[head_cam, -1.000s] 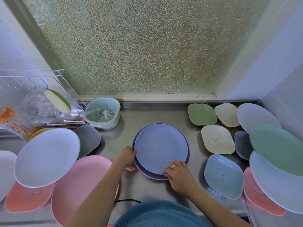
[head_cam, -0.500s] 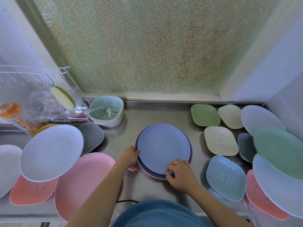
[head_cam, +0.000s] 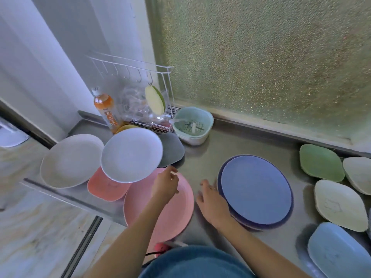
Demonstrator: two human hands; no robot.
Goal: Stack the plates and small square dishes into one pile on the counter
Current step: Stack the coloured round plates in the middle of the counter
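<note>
Frosted glass is seen behind a steel desk (head_cam: 208,157) crowded with plates. So far only two blue plates (head_cam: 255,189) are stacked mid-desk. The left hand (head_cam: 165,184) is hovered, fingers loosely spread and holding nothing, over the pink plate (head_cam: 160,213); the right hand (head_cam: 210,201) is laid open beside the blue pile's rim, also holding nothing. Pink probably gets grabbed next, best lifted by opposite rims and kept level, since the white plate (head_cam: 131,154) just beside it is perched on others. Square dishes (head_cam: 339,204) are left for last.
</note>
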